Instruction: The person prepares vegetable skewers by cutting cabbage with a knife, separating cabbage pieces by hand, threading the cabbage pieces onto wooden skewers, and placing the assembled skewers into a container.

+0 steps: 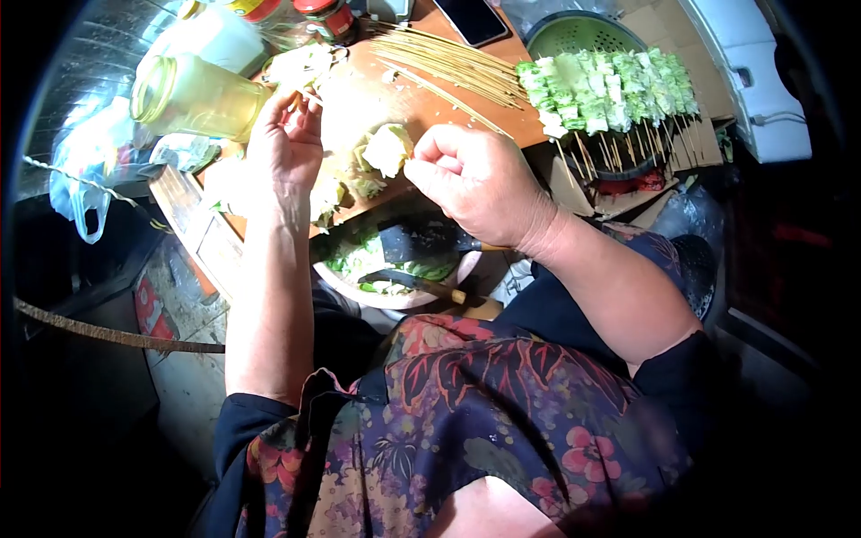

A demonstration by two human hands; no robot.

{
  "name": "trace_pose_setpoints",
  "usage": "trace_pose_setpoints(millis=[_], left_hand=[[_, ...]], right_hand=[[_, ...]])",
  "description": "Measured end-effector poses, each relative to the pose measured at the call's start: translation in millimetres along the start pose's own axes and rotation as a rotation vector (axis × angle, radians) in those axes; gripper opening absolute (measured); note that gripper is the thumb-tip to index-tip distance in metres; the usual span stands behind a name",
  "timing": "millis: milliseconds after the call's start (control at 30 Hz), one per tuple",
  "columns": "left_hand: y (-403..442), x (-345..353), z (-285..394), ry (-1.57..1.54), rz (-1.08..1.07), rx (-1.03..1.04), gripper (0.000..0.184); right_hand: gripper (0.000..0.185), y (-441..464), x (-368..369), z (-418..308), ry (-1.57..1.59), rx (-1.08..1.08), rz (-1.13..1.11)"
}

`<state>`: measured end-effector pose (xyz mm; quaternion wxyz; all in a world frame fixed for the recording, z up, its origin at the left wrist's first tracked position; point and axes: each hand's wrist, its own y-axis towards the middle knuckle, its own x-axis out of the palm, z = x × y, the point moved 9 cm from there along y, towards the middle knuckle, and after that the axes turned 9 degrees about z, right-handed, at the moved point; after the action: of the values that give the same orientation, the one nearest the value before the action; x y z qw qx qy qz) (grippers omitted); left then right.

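My left hand (291, 142) is raised over the left of the wooden board, palm up. Its fingers are curled together around a small pale bit that is too washed out to name. My right hand (480, 184) is closed in a pinch over the board's front edge. Touching or just beside its fingertips is a pale yellow-green piece of leaf vegetable (388, 150); whether the fingers grip it, I cannot tell. More leaf scraps (327, 197) lie between the hands. Farther back on the board (359, 67) are several loose bamboo skewers (457, 65).
Skewered chopped greens (610, 85) rest by a green colander (583, 31) at right. A cleaver (421, 240) and another wooden-handled tool lie across a basin (350, 287) of greens below. A jar of yellow liquid (193, 94), a red-lidded jar (327, 18) and a phone (468, 18) stand around.
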<state>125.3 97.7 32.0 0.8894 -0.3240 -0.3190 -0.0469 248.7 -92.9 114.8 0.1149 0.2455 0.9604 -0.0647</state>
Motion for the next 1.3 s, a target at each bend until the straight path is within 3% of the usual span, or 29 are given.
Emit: trace_pose_setpoints(millis=[267,400,467,633,767,1300], left_hand=[[-5,-22,21,-0.101,0.025,0.008,0.018],[-16,-19,32,-0.026,0.009,0.117,0.023],[-18,-9,41,0.124,-0.139,0.231,0.027],[-25,-3,46,0.284,-0.129,0.343,0.036],[-32,5,46,0.371,-0.106,0.410,0.035],[-59,27,23,0.396,-0.286,0.360,0.028]], right_hand=[[0.013,-6,14,-6,-0.039,0.025,-0.053],[0.013,-7,18,-8,-0.051,0.012,-0.058],[0.013,-7,19,-9,-0.058,0.009,-0.058],[0.018,-6,19,-3,-0.046,0.090,-0.074],[0.013,-8,20,-6,-0.025,0.038,-0.050],[0.015,-14,21,8,0.284,0.141,-0.019]])
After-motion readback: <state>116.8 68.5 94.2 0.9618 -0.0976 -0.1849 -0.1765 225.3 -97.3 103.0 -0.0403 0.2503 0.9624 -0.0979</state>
